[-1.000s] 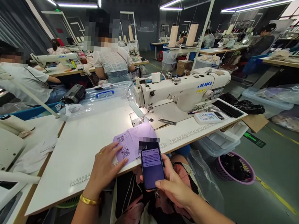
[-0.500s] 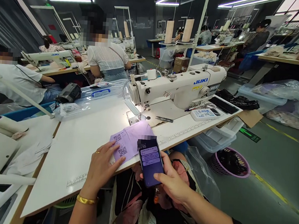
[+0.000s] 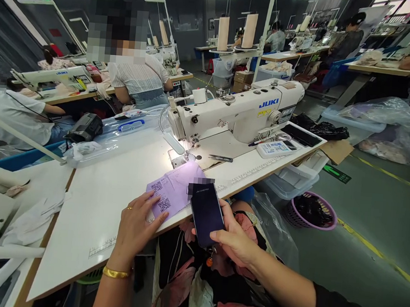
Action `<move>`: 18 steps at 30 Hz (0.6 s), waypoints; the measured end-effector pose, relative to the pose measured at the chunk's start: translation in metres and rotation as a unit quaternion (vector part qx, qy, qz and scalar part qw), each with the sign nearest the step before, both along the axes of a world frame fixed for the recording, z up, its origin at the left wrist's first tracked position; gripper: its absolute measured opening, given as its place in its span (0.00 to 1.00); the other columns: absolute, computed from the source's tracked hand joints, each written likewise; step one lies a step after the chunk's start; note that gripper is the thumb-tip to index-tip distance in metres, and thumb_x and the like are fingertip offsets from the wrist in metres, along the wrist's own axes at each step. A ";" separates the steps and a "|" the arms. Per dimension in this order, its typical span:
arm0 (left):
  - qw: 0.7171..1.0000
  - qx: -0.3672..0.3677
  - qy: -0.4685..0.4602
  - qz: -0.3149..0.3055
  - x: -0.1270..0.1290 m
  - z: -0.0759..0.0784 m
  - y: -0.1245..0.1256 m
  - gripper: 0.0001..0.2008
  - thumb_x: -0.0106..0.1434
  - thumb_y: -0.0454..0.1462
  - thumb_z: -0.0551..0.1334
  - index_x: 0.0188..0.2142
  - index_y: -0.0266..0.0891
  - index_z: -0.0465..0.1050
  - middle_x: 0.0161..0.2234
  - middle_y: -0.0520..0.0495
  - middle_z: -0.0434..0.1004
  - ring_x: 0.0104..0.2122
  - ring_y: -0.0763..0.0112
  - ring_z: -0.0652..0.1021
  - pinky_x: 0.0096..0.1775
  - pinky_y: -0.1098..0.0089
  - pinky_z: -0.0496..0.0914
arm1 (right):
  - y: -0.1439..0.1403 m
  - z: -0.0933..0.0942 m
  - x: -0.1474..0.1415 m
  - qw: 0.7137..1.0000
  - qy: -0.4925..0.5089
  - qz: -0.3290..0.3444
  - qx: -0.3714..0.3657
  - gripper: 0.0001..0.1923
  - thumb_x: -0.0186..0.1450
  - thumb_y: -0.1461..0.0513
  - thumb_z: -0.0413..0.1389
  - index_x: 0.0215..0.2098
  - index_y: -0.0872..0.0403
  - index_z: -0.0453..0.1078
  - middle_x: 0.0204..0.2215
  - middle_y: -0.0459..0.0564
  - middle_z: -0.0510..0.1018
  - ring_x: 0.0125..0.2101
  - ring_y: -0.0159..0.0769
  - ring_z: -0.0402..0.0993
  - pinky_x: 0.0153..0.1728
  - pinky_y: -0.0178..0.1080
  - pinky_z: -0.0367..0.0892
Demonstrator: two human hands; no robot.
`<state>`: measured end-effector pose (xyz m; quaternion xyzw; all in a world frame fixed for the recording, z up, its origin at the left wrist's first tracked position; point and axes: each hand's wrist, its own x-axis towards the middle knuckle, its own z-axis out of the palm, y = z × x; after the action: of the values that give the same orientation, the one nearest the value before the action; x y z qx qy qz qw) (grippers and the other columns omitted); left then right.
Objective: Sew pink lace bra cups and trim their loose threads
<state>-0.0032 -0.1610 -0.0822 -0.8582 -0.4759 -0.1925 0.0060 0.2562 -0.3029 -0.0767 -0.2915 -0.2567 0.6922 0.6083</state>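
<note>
My right hand [image 3: 232, 233] is closed around a smartphone [image 3: 207, 217], its thumb on the lower edge of the dark screen. An orange charm [image 3: 209, 261] dangles beneath the phone. My left hand [image 3: 141, 222] lies flat with fingers spread, the fingertips touching a purple paper sheet [image 3: 175, 189] printed with QR codes. That sheet rests at the table's front edge, its far end close to the needle area of a white JUKI sewing machine [image 3: 236, 111]. Thread snips [image 3: 220, 158] lie on the machine bed beyond the phone.
A white box with blue print [image 3: 274, 149] sits on the table [image 3: 105, 197] to the right. Below stands a purple basket [image 3: 334, 225] holding black plastic. A clear plastic bin with a blue handle [image 3: 131, 125] is behind the table. Co-workers [image 3: 140, 80] sit at other machines.
The phone's screen has gone from showing notification panels to mostly dark. The whole view has shifted slightly. Both hands keep their hold and position.
</note>
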 end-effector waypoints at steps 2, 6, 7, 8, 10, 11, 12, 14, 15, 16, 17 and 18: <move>1.000 0.003 0.002 -0.002 0.000 -0.001 0.001 0.26 0.68 0.57 0.58 0.57 0.46 0.73 0.63 0.42 0.71 0.61 0.46 0.71 0.56 0.48 0.67 | 0.001 0.000 0.001 1.000 -0.001 -0.005 0.006 0.44 0.55 0.64 0.69 0.61 0.44 0.48 0.44 0.47 0.79 0.43 0.45 0.83 0.45 0.48 0.75; 1.000 0.007 0.002 -0.005 0.000 -0.001 0.002 0.26 0.68 0.57 0.57 0.57 0.46 0.73 0.63 0.42 0.72 0.61 0.46 0.71 0.57 0.48 0.67 | 0.003 -0.002 0.001 1.000 0.000 -0.021 -0.002 0.45 0.55 0.63 0.71 0.61 0.43 0.48 0.43 0.46 0.79 0.40 0.43 0.83 0.43 0.48 0.77; 1.000 0.008 0.002 -0.006 0.001 -0.001 0.002 0.26 0.68 0.57 0.57 0.57 0.46 0.73 0.62 0.42 0.72 0.61 0.46 0.71 0.56 0.48 0.67 | 0.004 -0.003 0.001 1.000 -0.003 -0.030 -0.006 0.44 0.55 0.62 0.72 0.60 0.43 0.50 0.43 0.45 0.78 0.38 0.42 0.83 0.42 0.47 0.77; 1.000 0.009 0.002 -0.008 0.001 -0.001 0.002 0.26 0.68 0.57 0.57 0.57 0.46 0.73 0.62 0.42 0.72 0.61 0.46 0.71 0.56 0.48 0.67 | 0.004 -0.005 0.001 0.999 -0.008 -0.040 -0.009 0.43 0.55 0.62 0.72 0.59 0.43 0.51 0.42 0.44 0.78 0.37 0.40 0.83 0.40 0.46 0.77; 1.000 0.008 0.004 -0.012 0.001 0.000 0.002 0.27 0.68 0.57 0.57 0.57 0.45 0.74 0.62 0.41 0.72 0.61 0.46 0.71 0.56 0.48 0.67 | 0.005 -0.008 0.000 0.998 -0.022 -0.055 -0.013 0.41 0.56 0.62 0.73 0.58 0.43 0.53 0.42 0.44 0.77 0.34 0.38 0.82 0.37 0.43 0.77; 1.000 0.007 0.006 -0.011 0.001 0.000 0.002 0.27 0.68 0.57 0.57 0.57 0.45 0.74 0.62 0.41 0.72 0.61 0.46 0.71 0.56 0.48 0.67 | 0.005 -0.009 0.000 0.998 -0.027 -0.053 -0.013 0.40 0.56 0.61 0.73 0.57 0.43 0.54 0.41 0.44 0.77 0.34 0.38 0.81 0.36 0.42 0.77; 1.000 0.005 0.008 -0.009 0.002 0.001 0.002 0.27 0.68 0.57 0.56 0.57 0.45 0.74 0.63 0.41 0.72 0.61 0.46 0.71 0.56 0.48 0.67 | 0.005 -0.010 0.000 0.999 -0.030 -0.045 -0.010 0.40 0.57 0.60 0.72 0.58 0.43 0.54 0.41 0.44 0.77 0.33 0.38 0.81 0.35 0.42 0.76; 1.000 0.000 0.011 -0.002 0.002 0.002 0.002 0.27 0.68 0.57 0.56 0.57 0.45 0.74 0.63 0.41 0.71 0.61 0.45 0.71 0.56 0.47 0.67 | 0.004 -0.010 0.000 0.999 -0.034 -0.026 0.002 0.38 0.59 0.59 0.71 0.58 0.44 0.53 0.41 0.45 0.77 0.35 0.39 0.81 0.36 0.43 0.76; 1.000 -0.002 0.012 0.000 0.003 0.002 0.002 0.28 0.68 0.58 0.56 0.57 0.45 0.74 0.63 0.41 0.71 0.61 0.45 0.70 0.56 0.47 0.67 | 0.003 -0.009 0.000 0.999 -0.040 -0.022 0.007 0.37 0.60 0.58 0.70 0.59 0.44 0.53 0.42 0.45 0.77 0.37 0.40 0.81 0.37 0.43 0.75; 1.000 -0.002 0.011 0.001 0.003 0.002 0.001 0.28 0.68 0.58 0.55 0.57 0.45 0.74 0.63 0.41 0.71 0.61 0.45 0.70 0.56 0.47 0.67 | 0.002 -0.008 0.000 0.998 -0.050 -0.024 0.010 0.35 0.61 0.59 0.69 0.59 0.44 0.54 0.43 0.46 0.77 0.38 0.40 0.80 0.38 0.43 0.75; 1.000 -0.003 0.009 0.000 0.003 0.002 0.001 0.28 0.68 0.58 0.55 0.57 0.45 0.74 0.63 0.41 0.72 0.61 0.45 0.71 0.56 0.47 0.67 | 0.002 -0.007 0.001 0.998 -0.062 -0.028 0.010 0.34 0.62 0.59 0.67 0.59 0.44 0.55 0.43 0.46 0.77 0.40 0.40 0.79 0.39 0.42 0.74; 1.000 -0.003 0.008 -0.001 0.003 0.002 0.001 0.28 0.68 0.58 0.55 0.57 0.45 0.74 0.63 0.41 0.72 0.61 0.46 0.71 0.56 0.47 0.67 | 0.001 -0.006 0.001 0.997 -0.072 -0.031 0.009 0.32 0.63 0.59 0.66 0.59 0.44 0.55 0.44 0.46 0.76 0.41 0.39 0.78 0.40 0.42 0.74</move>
<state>0.0001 -0.1600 -0.0798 -0.8603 -0.4752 -0.1842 0.0068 0.2571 -0.3015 -0.0829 -0.3426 -0.2970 0.6481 0.6118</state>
